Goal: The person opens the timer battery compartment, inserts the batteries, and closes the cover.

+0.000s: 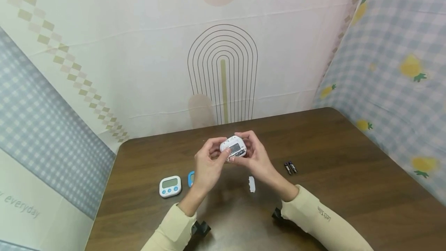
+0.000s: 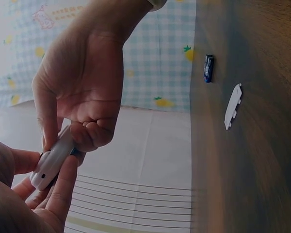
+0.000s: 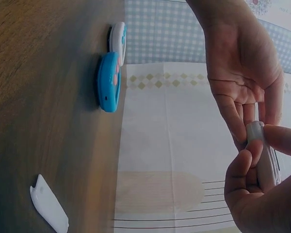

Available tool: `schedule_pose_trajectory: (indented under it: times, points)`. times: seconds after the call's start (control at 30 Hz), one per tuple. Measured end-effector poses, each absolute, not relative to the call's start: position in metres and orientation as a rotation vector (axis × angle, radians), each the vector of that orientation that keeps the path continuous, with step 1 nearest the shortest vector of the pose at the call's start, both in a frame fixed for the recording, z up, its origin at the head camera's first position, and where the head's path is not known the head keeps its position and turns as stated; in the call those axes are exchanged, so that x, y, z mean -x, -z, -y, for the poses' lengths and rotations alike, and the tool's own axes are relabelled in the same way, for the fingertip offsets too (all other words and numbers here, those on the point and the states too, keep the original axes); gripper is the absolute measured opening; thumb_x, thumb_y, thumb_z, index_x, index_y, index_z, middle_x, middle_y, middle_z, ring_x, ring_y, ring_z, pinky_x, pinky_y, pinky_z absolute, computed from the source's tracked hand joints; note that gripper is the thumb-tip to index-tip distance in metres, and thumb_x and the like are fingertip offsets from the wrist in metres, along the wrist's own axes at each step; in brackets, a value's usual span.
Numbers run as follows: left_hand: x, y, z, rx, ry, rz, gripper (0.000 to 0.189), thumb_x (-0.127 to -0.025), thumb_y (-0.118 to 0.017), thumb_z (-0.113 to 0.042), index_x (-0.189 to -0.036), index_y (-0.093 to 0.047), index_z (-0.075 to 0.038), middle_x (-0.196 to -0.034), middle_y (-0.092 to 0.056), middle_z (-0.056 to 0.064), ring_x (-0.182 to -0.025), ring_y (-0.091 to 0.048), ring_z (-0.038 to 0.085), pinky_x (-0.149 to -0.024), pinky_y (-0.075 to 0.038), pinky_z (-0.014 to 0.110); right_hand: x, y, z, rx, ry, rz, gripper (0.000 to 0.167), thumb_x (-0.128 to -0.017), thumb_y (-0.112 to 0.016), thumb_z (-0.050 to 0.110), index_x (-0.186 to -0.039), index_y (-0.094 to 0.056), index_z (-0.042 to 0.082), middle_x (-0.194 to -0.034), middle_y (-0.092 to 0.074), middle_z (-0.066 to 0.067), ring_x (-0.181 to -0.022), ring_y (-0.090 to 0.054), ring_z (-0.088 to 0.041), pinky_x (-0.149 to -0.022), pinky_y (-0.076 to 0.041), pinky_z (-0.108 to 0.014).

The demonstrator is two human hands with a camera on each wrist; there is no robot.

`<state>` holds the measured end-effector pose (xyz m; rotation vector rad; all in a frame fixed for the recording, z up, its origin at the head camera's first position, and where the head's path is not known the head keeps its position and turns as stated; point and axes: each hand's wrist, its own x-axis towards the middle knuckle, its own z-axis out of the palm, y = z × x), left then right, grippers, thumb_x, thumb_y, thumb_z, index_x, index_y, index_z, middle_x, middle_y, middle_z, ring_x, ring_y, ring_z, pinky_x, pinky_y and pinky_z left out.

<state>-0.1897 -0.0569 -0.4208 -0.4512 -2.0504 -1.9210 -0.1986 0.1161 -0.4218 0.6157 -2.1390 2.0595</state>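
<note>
Over the table, both hands hold a white digital timer [image 1: 238,141] with its back facing up. A slot along its lower edge is uncovered and shows something dark, likely a battery. My left hand [image 1: 208,166] grips the left side, its thumb pressing on the back. My right hand [image 1: 259,162] grips the right side, its thumb at the lower edge by the slot. The left wrist view shows the timer [image 2: 52,162] edge-on between the fingers of both hands. In the right wrist view the timer [image 3: 266,167] is partly hidden by fingers.
On the table below lies a white battery cover [image 1: 252,184]. Two dark batteries [image 1: 290,167] lie side by side to the right. At the left sit a white timer with blue buttons [image 1: 170,186] and a blue timer [image 3: 108,82], partly behind the left wrist in the head view.
</note>
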Motion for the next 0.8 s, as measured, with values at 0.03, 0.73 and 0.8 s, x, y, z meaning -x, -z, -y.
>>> schedule_pose_trajectory:
  times: [0.03, 0.73, 0.8]
  points:
    - [0.190, 0.421, 0.057, 0.450, 1.922, 2.051, 0.029, -0.096, -0.077, -0.002, -0.124, -0.071, -0.004, -0.110, -0.077, 0.018, -0.091, -0.073, 0.025, -0.075, -0.063, 0.021, 0.199, 0.422, -0.116, -0.620, -2.065, 2.142, 0.067, -0.082, -0.079, -0.012, -0.140, -0.047, -0.004, -0.118, -0.063, -0.030, -0.078, -0.067, -0.016, -0.060, -0.060, -0.026]
    - [0.194, 0.419, 0.061, 0.437, 1.914, 2.021, 0.029, -0.095, -0.076, 0.000, -0.124, -0.071, -0.002, -0.108, -0.077, 0.020, -0.089, -0.073, 0.023, -0.073, -0.063, 0.021, 0.216, 0.428, -0.153, -0.691, -0.863, 3.107, 0.052, -0.079, -0.095, 0.030, -0.116, -0.068, 0.007, -0.074, -0.063, 0.006, -0.066, -0.057, -0.010, -0.058, -0.048, -0.029]
    - [0.194, 0.419, 0.061, 0.434, 1.913, 2.019, 0.029, -0.095, -0.076, 0.000, -0.123, -0.072, -0.002, -0.107, -0.077, 0.020, -0.088, -0.073, 0.023, -0.072, -0.064, 0.024, 0.216, 0.433, -0.153, -0.670, -0.697, 3.192, 0.057, -0.076, -0.097, 0.033, -0.119, -0.069, 0.007, -0.077, -0.064, 0.005, -0.068, -0.058, -0.012, -0.060, -0.049, -0.033]
